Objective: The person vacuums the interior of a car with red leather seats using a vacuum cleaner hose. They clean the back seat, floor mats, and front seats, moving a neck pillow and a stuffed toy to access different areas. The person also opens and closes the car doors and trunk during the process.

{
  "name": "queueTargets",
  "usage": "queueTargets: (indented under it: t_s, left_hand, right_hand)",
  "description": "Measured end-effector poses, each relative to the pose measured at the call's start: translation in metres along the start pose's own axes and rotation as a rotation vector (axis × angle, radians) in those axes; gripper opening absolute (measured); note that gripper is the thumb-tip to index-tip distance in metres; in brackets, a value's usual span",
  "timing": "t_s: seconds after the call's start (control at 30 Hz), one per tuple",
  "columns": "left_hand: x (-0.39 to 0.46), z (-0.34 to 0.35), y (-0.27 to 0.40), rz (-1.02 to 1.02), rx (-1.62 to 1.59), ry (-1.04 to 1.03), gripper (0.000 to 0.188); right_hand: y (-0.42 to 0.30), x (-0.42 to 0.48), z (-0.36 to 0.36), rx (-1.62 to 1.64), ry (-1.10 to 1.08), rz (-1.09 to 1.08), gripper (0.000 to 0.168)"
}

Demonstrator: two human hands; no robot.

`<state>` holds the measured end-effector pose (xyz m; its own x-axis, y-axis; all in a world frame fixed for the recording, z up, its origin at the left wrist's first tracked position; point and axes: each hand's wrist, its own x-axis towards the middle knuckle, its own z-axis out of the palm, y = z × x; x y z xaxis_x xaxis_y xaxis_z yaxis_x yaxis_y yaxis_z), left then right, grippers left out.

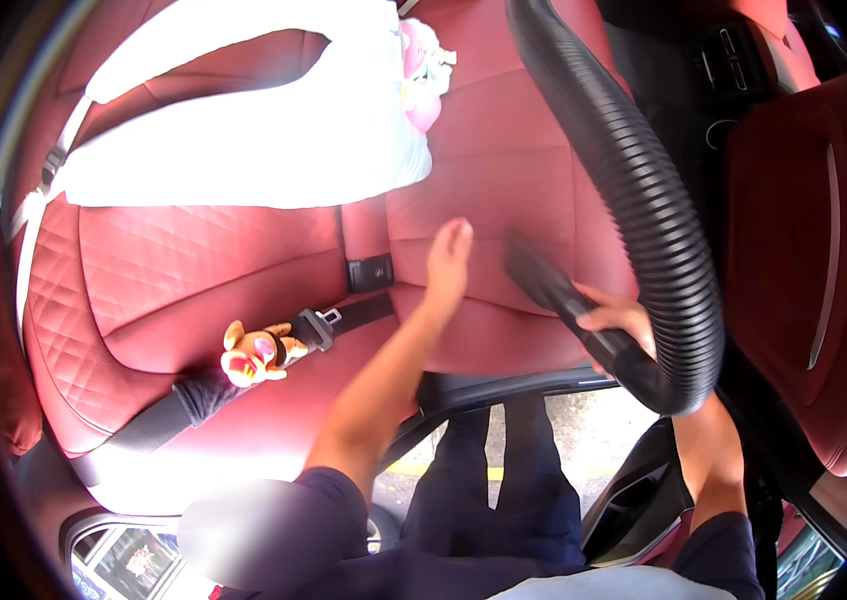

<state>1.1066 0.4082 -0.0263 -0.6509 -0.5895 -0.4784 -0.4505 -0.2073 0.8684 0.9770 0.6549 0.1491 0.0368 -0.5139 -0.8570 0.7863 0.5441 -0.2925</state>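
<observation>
My right hand (622,322) is closed around the black plastic handle of a vacuum cleaner nozzle (543,277). Its narrow head, slightly blurred, is over the red leather rear seat (498,187). From the handle a thick ribbed black hose (656,195) curves up and out at the top of the view. To the left of the nozzle, my left hand (452,251) is above the same seat, blurred, with no object visible in it. Whether its fingertips touch the leather cannot be told.
A white cover or child seat (243,150) lies strapped on the seat, with pink plush toys (422,75) beside it. A small plush toy (254,354) sits on the seat belt near its metal buckle tongue (329,316). A front seatback (783,277) stands at right; the door sill (513,386) is below.
</observation>
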Motion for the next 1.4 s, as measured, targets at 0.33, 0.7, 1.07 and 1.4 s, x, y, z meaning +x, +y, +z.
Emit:
queueTargets:
  t_s: [0.33, 0.7, 1.07, 1.4]
  left_hand:
    - [-0.221, -0.013, -0.06, -0.09, 0.018, 0.116, 0.038]
    - [-0.361, -0.09, -0.083, -0.088, 0.329, 0.103, 0.026]
    - [-0.445, -0.125, -0.162, -0.114, 0.483, 0.043, 0.022]
    - [-0.5, -0.152, -0.187, -0.283, 0.539, 0.017, 0.024]
  right_hand:
    - [-0.029, 0.179, 0.092, -0.144, -0.205, -0.001, 0.036]
    - [-0.021, 0.101, 0.09, -0.445, -0.061, 0.138, 0.075]
    - [-0.034, 0.144, 0.091, -1.096, -0.184, -0.045, 0.074]
    - [-0.046, 0.123, 0.145, -1.217, -0.135, 0.058, 0.044]
